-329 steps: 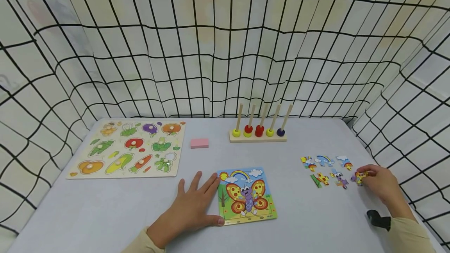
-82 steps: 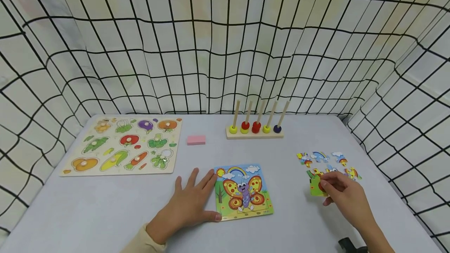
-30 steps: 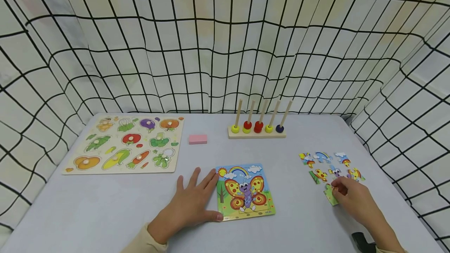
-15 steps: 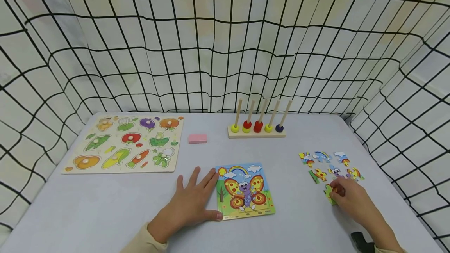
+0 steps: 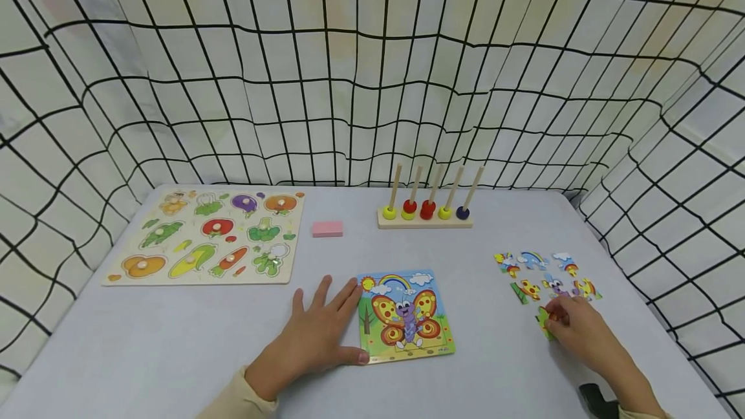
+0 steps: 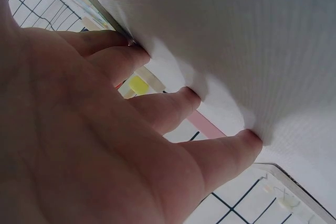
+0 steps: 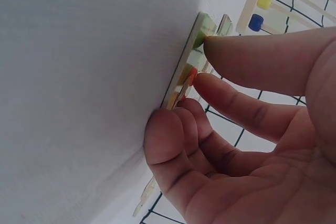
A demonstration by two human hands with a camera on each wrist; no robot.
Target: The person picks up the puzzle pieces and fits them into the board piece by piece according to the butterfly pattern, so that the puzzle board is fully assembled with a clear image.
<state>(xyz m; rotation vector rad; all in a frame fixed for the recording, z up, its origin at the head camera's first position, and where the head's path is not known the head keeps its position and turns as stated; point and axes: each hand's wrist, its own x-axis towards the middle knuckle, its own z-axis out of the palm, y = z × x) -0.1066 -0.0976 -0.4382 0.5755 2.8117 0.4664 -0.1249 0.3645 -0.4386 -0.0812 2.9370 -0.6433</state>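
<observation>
My left hand (image 5: 311,341) lies flat with fingers spread, thumb and fingertips right at the left edge of a square butterfly puzzle board (image 5: 407,319). In the left wrist view its fingertips rest on the white tabletop. My right hand (image 5: 584,335) pinches a green puzzle piece (image 5: 544,323) low at the table, just below two rows of loose pieces. The right wrist view shows thumb and index finger on the piece's printed face (image 7: 199,39), the other fingers curled at its near end. Part of that piece is hidden by the fingers.
Loose pieces include a rainbow piece (image 5: 532,260), a cloud piece (image 5: 566,262) and a purple butterfly-head piece (image 5: 557,286). A vegetable peg puzzle (image 5: 198,238) lies at left, a pink block (image 5: 328,229) beside it. A bead-peg stand (image 5: 425,222) stands at the back, before black netting (image 5: 355,83).
My right hand went from the far-right piece to carrying the green piece, then set it down below the rows. Over the last second it only nudges it slightly. My left hand stays put.
</observation>
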